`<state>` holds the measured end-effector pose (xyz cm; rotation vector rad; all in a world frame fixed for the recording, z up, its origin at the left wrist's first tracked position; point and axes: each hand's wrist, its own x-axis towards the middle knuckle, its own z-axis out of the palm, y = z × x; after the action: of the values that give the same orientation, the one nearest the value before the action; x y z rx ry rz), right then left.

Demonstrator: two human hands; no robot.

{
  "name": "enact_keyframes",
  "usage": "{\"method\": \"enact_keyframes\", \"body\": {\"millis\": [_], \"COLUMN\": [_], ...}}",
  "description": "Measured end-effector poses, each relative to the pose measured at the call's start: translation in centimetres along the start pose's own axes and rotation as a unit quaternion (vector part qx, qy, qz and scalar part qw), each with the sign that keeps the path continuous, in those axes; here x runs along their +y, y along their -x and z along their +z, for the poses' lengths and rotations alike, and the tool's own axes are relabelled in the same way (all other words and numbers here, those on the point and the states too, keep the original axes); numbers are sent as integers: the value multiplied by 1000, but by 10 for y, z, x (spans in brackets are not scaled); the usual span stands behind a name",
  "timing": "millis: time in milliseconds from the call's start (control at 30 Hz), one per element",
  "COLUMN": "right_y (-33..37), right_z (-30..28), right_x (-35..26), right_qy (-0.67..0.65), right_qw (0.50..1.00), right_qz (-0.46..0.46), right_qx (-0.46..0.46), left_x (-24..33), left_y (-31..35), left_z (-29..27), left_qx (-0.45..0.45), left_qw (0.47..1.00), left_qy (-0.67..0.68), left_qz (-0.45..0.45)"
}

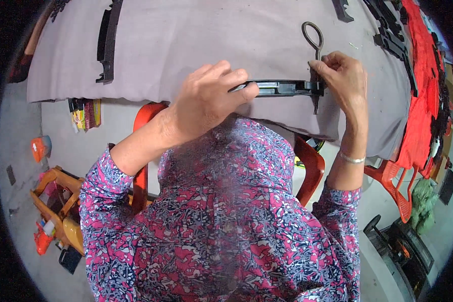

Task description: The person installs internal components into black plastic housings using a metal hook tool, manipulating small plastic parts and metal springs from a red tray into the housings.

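Gripping the strip point(292, 88): the left hand point(214, 93) curls its fingers firmly round the black strip's left end, hiding much of it.
Pinching the rod point(318, 52): the right hand point(345, 78) closes thumb and fingers on the looped metal rod, just beyond the strip's right end.
Strip: roughly level, near the table's point(151, 55) front edge; whether it rests or is lifted cannot be told.
Rod tip: shows on the near side of the strip; whether it passes through a gap or only crosses is unclear.
Slip risk: a loose left grip could let the strip swivel under the rod, and the tip might skid off and scrape it.
Snap risk: sideways force could crack the strip's right end, which seems to lack finger support.
Edge risk: a dropped strip might slide off, being so near the edge.
Cloth: grey, with black pieces point(106, 48) lying well apart to the left.
Beyond: red fabric point(418, 110) hangs at the right.
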<state>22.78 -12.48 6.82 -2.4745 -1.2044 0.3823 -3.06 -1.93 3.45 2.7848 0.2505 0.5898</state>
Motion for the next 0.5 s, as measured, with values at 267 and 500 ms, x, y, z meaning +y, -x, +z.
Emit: {"method": "enact_keyframes", "body": {"millis": [267,500], "right_y": [-14,7], "right_z": [7,-12], "right_x": [11,25], "right_qy": [-85,-400], "right_qw": [996,907], "right_qz": [13,118], "right_qx": [-28,-58], "left_x": [14,21], "left_y": [-7,-15], "left_z": [-3,1], "left_qx": [14,28], "left_qw": [999,999], "left_qy": [-28,15], "left_qz": [-17,-32]}}
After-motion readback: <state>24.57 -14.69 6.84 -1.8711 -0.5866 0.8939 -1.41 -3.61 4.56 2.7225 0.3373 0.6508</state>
